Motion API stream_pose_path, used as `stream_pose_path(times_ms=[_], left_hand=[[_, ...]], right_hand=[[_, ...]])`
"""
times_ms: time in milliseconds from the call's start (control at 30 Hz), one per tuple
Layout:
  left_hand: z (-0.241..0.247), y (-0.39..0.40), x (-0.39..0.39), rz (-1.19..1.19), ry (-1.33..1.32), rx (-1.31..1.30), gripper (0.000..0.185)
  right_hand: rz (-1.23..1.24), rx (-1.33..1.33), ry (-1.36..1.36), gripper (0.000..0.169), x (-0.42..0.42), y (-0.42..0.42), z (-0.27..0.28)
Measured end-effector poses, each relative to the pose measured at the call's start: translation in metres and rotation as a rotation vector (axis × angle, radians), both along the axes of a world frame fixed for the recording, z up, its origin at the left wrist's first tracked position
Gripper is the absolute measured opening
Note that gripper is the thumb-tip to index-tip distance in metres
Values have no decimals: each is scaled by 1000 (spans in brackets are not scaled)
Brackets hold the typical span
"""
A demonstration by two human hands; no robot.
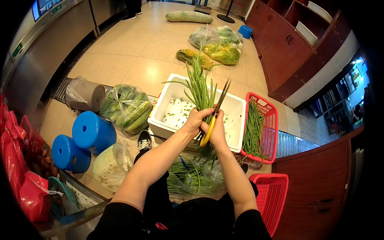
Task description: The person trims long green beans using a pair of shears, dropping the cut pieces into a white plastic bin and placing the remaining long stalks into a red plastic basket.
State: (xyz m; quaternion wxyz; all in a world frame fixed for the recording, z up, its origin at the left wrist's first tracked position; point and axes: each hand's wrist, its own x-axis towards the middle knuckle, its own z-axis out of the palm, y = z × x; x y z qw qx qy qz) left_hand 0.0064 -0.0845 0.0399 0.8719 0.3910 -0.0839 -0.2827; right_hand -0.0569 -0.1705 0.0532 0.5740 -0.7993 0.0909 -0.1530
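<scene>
My left hand [195,120] grips a bunch of long green beans [200,87], their upper ends fanning out above it. In my right hand [218,132] is a pair of scissors [207,135] with yellow handles, its dark blades pointing up and away beside the beans. Both hands are close together above a white foam box [172,85], with small green bean pieces [177,114] scattered on its bottom. A red plastic basket [271,120] right of the box holds more long beans [253,132]. Below my hands, a clear plastic bag [195,177] contains further long beans.
Left of the box lie a bag of green vegetables [127,109], a waste bin [85,94], two blue stools [93,132] and a cut winter melon [109,169]. Bagged vegetables [222,54] and a whole winter melon [189,17] lie ahead. Another red basket [270,195] sits at right.
</scene>
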Motion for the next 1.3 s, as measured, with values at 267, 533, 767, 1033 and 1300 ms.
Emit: stream_pose_path(times_ms=[267, 533, 767, 1033, 1300], left_hand=[[4, 19, 7, -17, 18, 59, 15], [18, 64, 14, -172, -180, 468, 17], [13, 73, 22, -253, -153, 571, 20], [5, 71, 24, -263, -81, 592, 17], [4, 64, 24, -284, -98, 607, 16]], right_hand=[[-155, 404, -343, 42, -32, -15, -9], [-46, -163, 300, 51, -61, -60, -10], [37, -116, 410, 56, -77, -42, -13], [54, -156, 452, 53, -84, -45, -14], [11, -110, 423, 55, -88, -44, -19]])
